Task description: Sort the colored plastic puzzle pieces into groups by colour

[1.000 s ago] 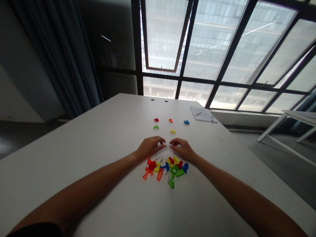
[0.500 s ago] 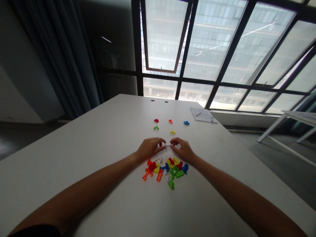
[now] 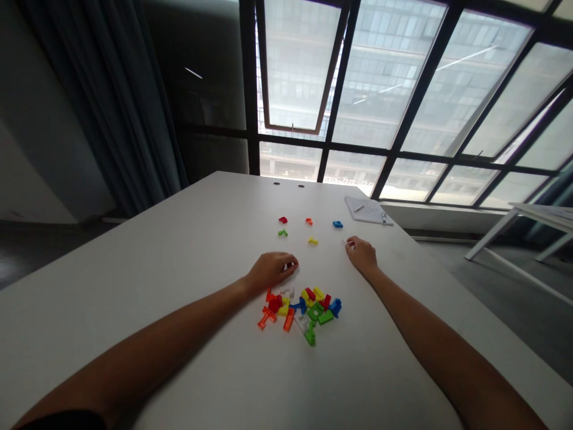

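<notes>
Nearest, a loose pile of coloured plastic pieces (image 3: 299, 307) lies on the counter (image 3: 179, 251). Just beyond, the left hand (image 3: 271, 269) rests curled, its contents hidden. The right hand (image 3: 362, 254) pinches a tiny white piece (image 3: 346, 242) in its fingertips, suiting its smallness, near the lone blue piece (image 3: 338, 224).

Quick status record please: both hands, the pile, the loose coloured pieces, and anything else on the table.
left: left hand curled on the table, just beyond the pile; grip unclear
right: right hand out to the right, fingertips apparently pinching a small white piece
pile: mixed coloured pieces, nearer the person than both hands
far row: red piece, orange piece, blue piece
near row: green piece, yellow piece
surface: white table
other: paper at the far right edge
</notes>
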`<state>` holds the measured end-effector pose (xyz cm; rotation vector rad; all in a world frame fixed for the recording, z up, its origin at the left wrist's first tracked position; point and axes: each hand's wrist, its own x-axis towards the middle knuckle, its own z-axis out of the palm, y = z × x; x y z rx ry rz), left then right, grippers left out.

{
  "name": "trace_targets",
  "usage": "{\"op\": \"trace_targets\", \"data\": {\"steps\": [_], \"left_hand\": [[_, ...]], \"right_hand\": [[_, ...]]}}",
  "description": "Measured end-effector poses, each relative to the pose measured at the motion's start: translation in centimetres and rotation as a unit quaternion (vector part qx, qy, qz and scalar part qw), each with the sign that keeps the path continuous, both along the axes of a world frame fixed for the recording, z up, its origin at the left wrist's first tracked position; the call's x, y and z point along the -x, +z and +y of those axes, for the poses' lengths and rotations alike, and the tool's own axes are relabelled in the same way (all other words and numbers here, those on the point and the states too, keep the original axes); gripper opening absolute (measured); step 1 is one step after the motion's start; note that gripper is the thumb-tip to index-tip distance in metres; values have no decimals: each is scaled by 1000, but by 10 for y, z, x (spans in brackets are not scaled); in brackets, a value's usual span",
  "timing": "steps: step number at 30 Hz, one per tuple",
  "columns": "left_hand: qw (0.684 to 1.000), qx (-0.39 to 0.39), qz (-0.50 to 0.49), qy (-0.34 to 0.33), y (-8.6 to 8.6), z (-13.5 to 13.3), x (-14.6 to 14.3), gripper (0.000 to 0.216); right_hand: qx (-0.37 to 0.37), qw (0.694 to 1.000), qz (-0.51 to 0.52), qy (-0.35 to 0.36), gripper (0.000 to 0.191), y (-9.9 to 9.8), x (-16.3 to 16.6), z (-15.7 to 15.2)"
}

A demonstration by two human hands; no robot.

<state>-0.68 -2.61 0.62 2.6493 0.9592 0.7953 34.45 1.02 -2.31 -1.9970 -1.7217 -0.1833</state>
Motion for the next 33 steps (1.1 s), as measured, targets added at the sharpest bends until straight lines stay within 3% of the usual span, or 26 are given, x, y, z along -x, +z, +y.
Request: {"op": "trace_targets", "data": {"steps": [6,8,12,18,23,28,33], "left_hand": [[979,181,-25,-92,9,9,8,31],[962,246,-8,-119,17,15,14,34],[928,321,39,-184,32,21,25,36],[932,295,65,-200,35,15,18,33],[969,214,22,-120,16,19,12,28],[974,203,-89,-48,-1,20,2,35],[968,203,-139,-44,-4,15,-5,35]], "right_hand": [[-34,997,-62,17,49,0,12,-9],[-59,994,-77,50,49,4,21,-15],[-96,973,-101,182,34,10,52,-33],[-93,941,-31,325,24,11,97,-54],[-43,905,6,423,18,17,101,-64],[-53,891,31,449,29,19,103,-66],[-94,895,36,435,13,18,110,-65]]}}
